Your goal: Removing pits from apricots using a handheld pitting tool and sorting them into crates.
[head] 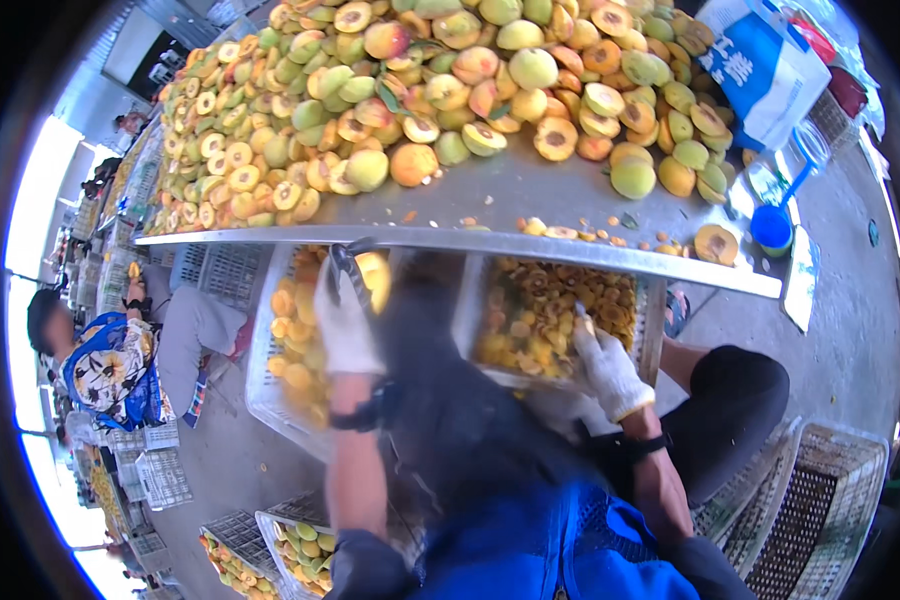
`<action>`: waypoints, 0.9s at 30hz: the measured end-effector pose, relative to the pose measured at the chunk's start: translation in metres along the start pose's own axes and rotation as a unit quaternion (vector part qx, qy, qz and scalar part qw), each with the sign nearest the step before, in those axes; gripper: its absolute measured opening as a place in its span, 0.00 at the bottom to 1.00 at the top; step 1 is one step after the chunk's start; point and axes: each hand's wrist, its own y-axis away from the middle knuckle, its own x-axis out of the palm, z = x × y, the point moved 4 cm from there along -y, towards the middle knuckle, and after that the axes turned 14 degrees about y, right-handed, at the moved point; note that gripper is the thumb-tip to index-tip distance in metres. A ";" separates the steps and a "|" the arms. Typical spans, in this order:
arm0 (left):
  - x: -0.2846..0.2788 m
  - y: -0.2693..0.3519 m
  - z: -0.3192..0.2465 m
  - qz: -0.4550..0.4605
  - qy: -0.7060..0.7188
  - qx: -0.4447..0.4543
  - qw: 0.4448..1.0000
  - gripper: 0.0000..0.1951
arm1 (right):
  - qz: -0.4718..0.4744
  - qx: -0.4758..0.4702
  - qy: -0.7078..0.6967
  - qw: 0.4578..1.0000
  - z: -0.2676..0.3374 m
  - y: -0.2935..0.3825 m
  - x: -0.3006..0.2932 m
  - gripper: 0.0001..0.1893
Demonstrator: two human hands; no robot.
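My left hand [345, 322], in a white glove, is blurred at the table's front edge. A dark, curved tool [347, 264] lies along its fingers, its kind unclear. Beside it, above a white plastic crate [259, 375] of orange fruit, is a yellow fruit piece [375, 279]. My right hand [611, 371], also gloved, closes on a small pointed tool [580, 309] over a second crate [649, 322] holding cut fruit pieces [547, 315]. Whole and halved apricot-like fruit [450, 90] is heaped on the metal table [450, 202]; many halves show stones or their hollows.
The table's raised metal rim [495, 241] crosses above both crates. A blue scoop-like cup [771, 225] and a blue-and-white bag [765, 67] are at the right. Crates [832, 495] stand lower right, fruit crates [300, 555] lower left. Another person [112, 367] sits at the left.
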 end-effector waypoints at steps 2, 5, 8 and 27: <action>-0.006 -0.026 -0.060 0.021 -0.224 0.130 0.966 0.21 | 0.040 0.031 -0.039 0.998 -0.002 0.005 -0.011 0.19; -0.016 -0.080 -0.056 0.103 -0.272 0.113 0.950 0.23 | -0.001 -0.066 0.033 0.997 0.004 0.002 0.006 0.21; 0.057 -0.108 -0.061 0.200 -0.349 0.128 0.906 0.25 | 0.020 -0.101 0.134 0.986 0.005 0.008 0.024 0.23; 0.094 0.035 -0.057 0.274 0.432 -0.284 0.811 0.20 | -0.002 -0.144 0.071 0.987 0.109 0.049 -0.016 0.15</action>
